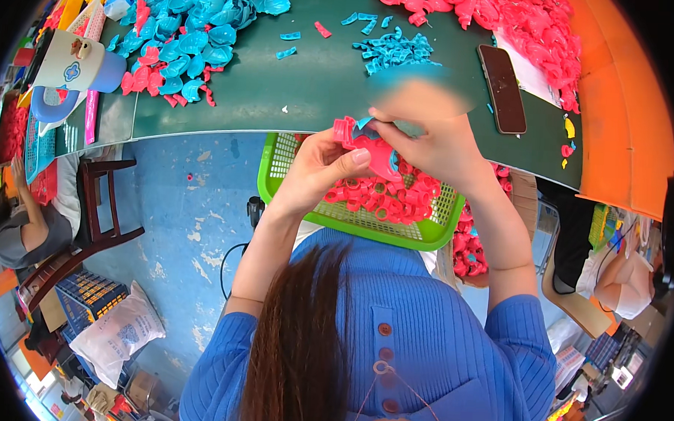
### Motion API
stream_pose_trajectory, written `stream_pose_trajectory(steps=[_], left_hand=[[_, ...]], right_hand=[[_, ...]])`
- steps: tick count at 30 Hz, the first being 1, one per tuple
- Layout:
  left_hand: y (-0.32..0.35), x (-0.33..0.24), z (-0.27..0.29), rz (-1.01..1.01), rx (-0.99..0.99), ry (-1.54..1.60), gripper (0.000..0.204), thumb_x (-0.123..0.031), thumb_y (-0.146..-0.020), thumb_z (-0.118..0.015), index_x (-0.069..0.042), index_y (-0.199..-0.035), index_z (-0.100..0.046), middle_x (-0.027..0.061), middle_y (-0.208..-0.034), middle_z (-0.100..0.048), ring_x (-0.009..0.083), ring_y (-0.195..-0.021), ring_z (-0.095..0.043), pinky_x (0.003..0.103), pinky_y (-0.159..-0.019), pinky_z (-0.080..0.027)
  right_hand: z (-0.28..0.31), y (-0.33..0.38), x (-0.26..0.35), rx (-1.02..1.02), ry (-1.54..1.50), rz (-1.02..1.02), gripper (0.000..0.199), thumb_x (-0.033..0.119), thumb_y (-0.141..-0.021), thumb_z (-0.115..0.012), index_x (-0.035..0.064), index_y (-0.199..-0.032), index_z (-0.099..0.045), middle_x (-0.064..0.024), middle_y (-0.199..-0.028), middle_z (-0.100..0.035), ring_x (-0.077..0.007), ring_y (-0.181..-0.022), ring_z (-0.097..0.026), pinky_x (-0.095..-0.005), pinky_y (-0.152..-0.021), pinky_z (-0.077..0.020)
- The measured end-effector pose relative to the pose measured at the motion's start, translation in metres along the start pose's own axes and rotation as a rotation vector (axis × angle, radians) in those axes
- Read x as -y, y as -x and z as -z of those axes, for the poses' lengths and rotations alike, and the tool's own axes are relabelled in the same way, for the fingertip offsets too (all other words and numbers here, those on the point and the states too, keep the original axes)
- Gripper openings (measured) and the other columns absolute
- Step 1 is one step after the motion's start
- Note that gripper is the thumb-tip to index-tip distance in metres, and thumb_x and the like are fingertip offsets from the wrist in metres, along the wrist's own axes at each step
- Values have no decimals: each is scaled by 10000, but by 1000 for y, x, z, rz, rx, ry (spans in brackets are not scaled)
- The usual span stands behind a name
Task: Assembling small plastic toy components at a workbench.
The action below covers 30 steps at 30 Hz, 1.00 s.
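Note:
My left hand (316,172) and my right hand (430,143) meet over a green mesh basket (279,159) on my lap. Between their fingertips they grip a pink plastic piece (362,140) with a small blue plastic piece (367,124) at its top. The basket is filled with several pink plastic parts (386,198). Both hands are closed on the piece, thumbs pressing from the front.
A dark green table (282,88) lies ahead with a heap of blue parts (195,16) at left, a small blue pile (396,51), pink parts (511,22) at right and a black phone (502,88). A wooden chair (96,215) and another person (20,227) are at left.

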<state>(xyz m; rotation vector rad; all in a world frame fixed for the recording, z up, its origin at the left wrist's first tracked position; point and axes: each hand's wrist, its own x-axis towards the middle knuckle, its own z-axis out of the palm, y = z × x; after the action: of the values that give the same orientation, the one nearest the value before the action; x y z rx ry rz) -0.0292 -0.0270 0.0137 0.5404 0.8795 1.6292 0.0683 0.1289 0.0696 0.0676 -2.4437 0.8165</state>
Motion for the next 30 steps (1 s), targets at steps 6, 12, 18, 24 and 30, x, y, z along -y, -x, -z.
stream_pose_trajectory(steps=[6, 12, 18, 24, 30], left_hand=[[0, 0, 3, 22, 19, -120, 293, -162, -846, -616, 18, -1064, -541, 71, -972, -617, 140, -923, -591, 296, -812, -488], [-1, -3, -5, -20, 23, 91, 435, -115, -833, -612, 27, -1206, -439, 119, -1152, -526, 193, -1052, -534, 330, -881, -474], [-7, 14, -5, -252, -79, -131, 770, -7, -732, -689, 14, -1360, -244, 132, -1309, -370, 206, -1195, -415, 362, -947, -443], [-8, 11, -12, -379, -175, -259, 881, 45, -664, -733, -18, -1381, -225, 110, -1310, -360, 207, -1167, -440, 341, -937, -453], [-12, 12, -3, -503, -205, -395, 709, 77, -711, -678, -10, -1332, -345, 100, -1277, -424, 180, -1087, -508, 307, -867, -494]], right_hand=[[-6, 4, -6, 8, -29, 8, 161, -61, -638, -685, -5, -747, -580, -74, -715, -587, -214, -683, -577, -301, -583, -467], [-14, 11, -11, -116, -69, -119, 131, -56, -671, -675, -14, -729, -565, -64, -685, -572, -151, -615, -567, -260, -541, -457], [-24, 10, -3, -191, -108, -371, 116, -19, -718, -664, -18, -702, -549, -42, -635, -548, -69, -542, -526, -212, -489, -419], [-30, 6, 2, -227, -44, -480, 164, 7, -730, -663, -16, -670, -511, -28, -583, -524, -46, -509, -502, -211, -462, -396], [-29, 0, 10, -179, -127, -593, 135, 14, -731, -636, 6, -747, -503, -4, -507, -470, -27, -472, -464, -202, -434, -351]])
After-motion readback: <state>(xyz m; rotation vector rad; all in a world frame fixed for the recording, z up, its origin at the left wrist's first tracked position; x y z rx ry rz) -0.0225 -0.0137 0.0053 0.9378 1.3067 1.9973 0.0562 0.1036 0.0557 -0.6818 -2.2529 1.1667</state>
